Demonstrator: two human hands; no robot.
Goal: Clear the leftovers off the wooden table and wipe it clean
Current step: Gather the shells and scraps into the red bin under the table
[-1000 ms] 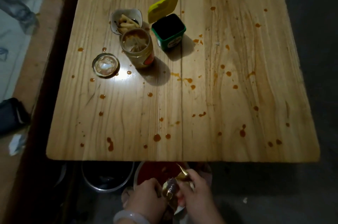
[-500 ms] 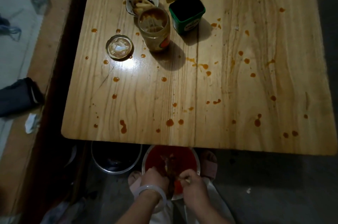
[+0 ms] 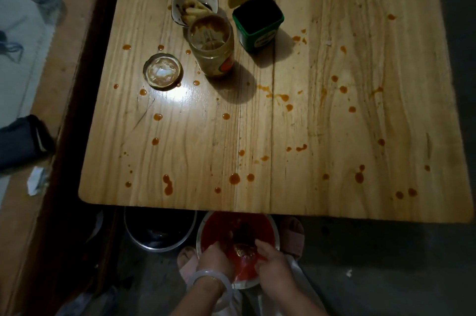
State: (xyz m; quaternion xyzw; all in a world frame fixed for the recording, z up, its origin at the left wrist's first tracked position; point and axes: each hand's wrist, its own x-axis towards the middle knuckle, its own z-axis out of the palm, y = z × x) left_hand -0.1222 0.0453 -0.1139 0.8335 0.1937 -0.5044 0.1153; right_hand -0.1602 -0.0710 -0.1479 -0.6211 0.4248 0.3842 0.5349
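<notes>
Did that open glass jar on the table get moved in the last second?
No. The glass jar still stands just in front of the small white dish, beside the green tub, with its lid off to the left. Only the camera view shifted.

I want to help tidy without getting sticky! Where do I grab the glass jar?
Wrap one hand round the lower wall of the glass jar, by its label, coming from the near side. It stands upright and lidless with a sauce-smeared rim, so keep fingers off the top. The bowl of fries crowds it behind and the green tub stands to its right, apart.
</notes>
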